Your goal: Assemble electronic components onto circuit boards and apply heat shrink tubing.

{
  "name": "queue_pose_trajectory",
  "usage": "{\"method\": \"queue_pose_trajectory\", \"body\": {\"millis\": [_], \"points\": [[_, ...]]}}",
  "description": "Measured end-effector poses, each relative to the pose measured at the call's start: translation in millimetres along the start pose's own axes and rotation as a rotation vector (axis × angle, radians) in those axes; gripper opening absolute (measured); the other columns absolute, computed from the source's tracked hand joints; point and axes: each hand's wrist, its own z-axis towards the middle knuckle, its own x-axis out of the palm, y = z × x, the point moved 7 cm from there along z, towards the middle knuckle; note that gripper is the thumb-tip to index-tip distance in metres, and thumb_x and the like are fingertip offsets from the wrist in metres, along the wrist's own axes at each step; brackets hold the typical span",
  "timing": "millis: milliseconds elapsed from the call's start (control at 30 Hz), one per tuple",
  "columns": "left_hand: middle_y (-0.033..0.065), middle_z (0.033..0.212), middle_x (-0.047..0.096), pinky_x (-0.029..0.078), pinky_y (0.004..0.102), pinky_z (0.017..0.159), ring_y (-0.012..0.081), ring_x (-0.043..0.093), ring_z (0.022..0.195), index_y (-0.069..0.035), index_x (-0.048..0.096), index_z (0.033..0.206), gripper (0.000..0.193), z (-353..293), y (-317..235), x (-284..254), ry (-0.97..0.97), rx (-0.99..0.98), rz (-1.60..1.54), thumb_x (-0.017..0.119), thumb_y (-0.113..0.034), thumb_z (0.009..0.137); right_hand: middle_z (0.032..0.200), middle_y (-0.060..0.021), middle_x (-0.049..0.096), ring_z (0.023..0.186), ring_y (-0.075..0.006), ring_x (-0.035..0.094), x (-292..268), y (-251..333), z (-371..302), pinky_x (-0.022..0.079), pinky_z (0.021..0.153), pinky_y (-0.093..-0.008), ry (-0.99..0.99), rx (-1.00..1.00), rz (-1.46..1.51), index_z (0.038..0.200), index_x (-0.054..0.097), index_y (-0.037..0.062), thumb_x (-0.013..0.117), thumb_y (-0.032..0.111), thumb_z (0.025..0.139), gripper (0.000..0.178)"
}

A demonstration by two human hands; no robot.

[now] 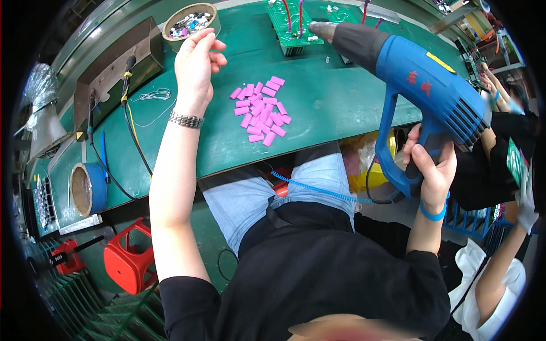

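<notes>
My right hand (433, 170) is wrapped round the grip of a blue heat gun (424, 71). The gun is raised above the right side of the table, and its metal nozzle points left, close to a green circuit board (293, 25) with red and purple wires standing up from it. My left hand (196, 68) hovers over the table in front of a round tub of small parts (190, 21). Its fingers are curled together, and anything between them is too small to make out. Pink-purple sleeve-like pieces (261, 111) lie in a loose pile between my hands.
A brown metal trough (116, 74) with soldering irons stands at the left, cables trailing across the green table (318, 116). A blue tape roll (90, 188) is near the left edge. Below are a red stool (128, 258) and a coiled blue cord (318, 190). Other people work at the right.
</notes>
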Motion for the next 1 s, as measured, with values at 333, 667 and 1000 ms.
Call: {"method": "queue_pose_trajectory", "body": {"millis": [333, 667, 1000], "points": [[0.0044, 0.08, 0.062, 0.037, 0.0185, 0.046, 0.0083, 0.054, 0.055, -0.001, 0.055, 0.114, 0.025, 1, 3, -4, -0.005, -0.007, -0.024, 0.056, -0.015, 0.093, 0.096, -0.0131, 0.062, 0.075, -0.0171, 0.061, -40, 30, -39, 0.051, 0.068, -0.0279, -0.29, -0.089, -0.253, 0.115, 0.051, -0.0066, 0.067, 0.001, 0.078, 0.041], [0.0032, 0.08, 0.059, 0.036, 0.02, 0.049, 0.0091, 0.053, 0.058, -0.001, 0.053, 0.118, 0.028, 4, 8, -5, -0.015, -0.033, 0.012, 0.055, -0.016, 0.094, 0.099, -0.0111, 0.063, 0.079, -0.0153, 0.062, -46, 12, -42, 0.052, 0.067, -0.0263, -0.279, -0.033, -0.245, 0.112, 0.055, -0.0059, 0.069, 0.0, 0.08, 0.036], [0.0043, 0.079, 0.061, 0.036, 0.0186, 0.044, 0.0078, 0.054, 0.054, 0.0, 0.053, 0.114, 0.024, 0, 4, -5, -0.01, -0.019, -0.009, 0.053, -0.014, 0.095, 0.098, -0.0099, 0.062, 0.078, -0.0144, 0.062, -57, 16, -37, 0.051, 0.067, -0.0256, -0.376, -0.061, -0.215, 0.11, 0.053, -0.0052, 0.066, -0.002, 0.081, 0.032]]}}
